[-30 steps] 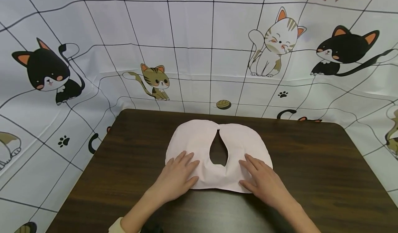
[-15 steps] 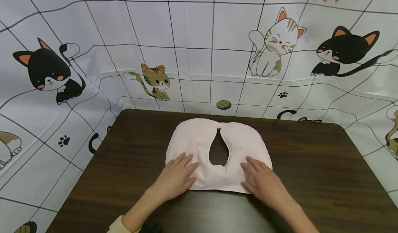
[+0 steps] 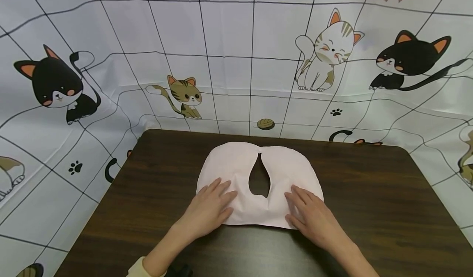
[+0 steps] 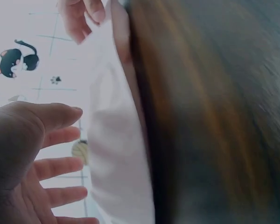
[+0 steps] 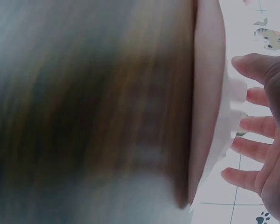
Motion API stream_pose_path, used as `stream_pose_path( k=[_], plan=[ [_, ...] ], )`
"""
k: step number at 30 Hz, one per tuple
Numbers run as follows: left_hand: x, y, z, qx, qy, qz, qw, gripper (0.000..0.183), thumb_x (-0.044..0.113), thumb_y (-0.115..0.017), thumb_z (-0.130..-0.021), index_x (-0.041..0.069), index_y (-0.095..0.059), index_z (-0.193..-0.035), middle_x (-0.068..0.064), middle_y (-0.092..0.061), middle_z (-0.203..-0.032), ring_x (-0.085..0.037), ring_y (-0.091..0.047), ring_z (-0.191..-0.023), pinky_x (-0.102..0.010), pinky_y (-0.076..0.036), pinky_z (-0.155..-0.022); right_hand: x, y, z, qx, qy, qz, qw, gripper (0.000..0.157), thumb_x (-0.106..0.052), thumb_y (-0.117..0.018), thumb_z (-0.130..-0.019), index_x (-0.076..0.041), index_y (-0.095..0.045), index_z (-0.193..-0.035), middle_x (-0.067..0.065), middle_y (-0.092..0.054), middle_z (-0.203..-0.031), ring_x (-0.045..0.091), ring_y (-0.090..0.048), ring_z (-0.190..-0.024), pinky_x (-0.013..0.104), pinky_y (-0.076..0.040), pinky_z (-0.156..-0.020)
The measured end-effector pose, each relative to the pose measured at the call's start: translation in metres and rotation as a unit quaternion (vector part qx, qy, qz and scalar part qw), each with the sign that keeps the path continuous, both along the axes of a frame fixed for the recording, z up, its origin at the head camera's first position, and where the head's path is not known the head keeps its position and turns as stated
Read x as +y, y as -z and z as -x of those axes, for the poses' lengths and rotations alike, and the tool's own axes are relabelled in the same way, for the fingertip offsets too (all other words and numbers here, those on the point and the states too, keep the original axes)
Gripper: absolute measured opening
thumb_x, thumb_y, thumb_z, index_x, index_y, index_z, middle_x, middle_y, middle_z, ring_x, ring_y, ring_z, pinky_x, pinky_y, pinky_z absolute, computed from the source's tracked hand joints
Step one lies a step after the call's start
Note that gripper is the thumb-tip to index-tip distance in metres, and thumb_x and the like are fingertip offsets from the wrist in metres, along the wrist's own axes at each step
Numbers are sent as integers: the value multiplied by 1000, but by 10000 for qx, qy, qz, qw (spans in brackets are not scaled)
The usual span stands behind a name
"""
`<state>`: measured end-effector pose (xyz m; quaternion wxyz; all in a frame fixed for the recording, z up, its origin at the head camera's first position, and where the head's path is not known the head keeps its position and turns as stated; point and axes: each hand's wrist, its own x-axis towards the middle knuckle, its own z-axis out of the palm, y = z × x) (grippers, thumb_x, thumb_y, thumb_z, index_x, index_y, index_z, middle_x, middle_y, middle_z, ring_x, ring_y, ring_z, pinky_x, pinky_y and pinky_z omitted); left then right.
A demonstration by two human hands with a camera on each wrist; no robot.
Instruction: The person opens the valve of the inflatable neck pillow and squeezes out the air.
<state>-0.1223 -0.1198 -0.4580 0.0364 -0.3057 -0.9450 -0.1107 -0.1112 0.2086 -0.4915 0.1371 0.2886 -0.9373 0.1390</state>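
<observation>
A pale pink U-shaped neck pillow [image 3: 233, 158] lies flat on the dark wooden table [image 3: 166, 166], its two ends meeting at the far side above a teardrop-shaped opening. On its near left part rests my left hand [image 3: 207, 209], fingers spread. My right hand [image 3: 308, 215] lies over the near right part, fingers spread too. In the left wrist view the near edge of the neck pillow [image 4: 116, 144] runs beside the loosely extended fingers of my left hand [image 4: 32, 163]. The right wrist view shows the neck pillow's side [image 5: 210, 84] beside my right hand [image 5: 270, 126], fingers apart.
Behind the table hangs a white sheet [image 3: 229, 30] printed with black grid lines, cartoon cats and paw prints. It also runs along the table's left and right sides. The table's far edge [image 3: 177, 131] lies just beyond the pillow.
My left thumb has drawn slightly to the left on the pillow since a second ago. Both hands and the neck pillow otherwise keep nearly the same place.
</observation>
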Motion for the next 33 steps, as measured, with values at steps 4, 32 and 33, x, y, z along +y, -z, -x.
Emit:
stream_pose_path(
  k=[4,32,33],
  plan=[
    [9,-5,-6,158,285,77,9994,37,29,-70,-97,17,-70,-132,-12,-58,-145,-38,-47,-139,-55,-44,-106,-8,-1,-5,155,-161,224,9995,55,-25,-85,-83,-9,-64,-132,18,-58,-141,36,-55,-128,54,-46,-102],
    [42,21,-18,466,922,928,9903,38,33,-69,-98,26,-69,-135,-2,-58,-146,-28,-52,-136,-49,-47,-105,-43,5,-23,-403,-840,-572,9940,57,-37,-72,-95,-18,-58,-147,10,-45,-158,37,-42,-144,64,-39,-106],
    [42,22,-18,463,920,945,9902,38,33,-69,-97,26,-69,-135,-2,-58,-146,-28,-52,-136,-49,-47,-105,-43,5,-23,-434,-848,-575,9938,57,-37,-72,-95,-18,-58,-147,10,-45,-158,37,-42,-143,64,-39,-106]
  ],
)
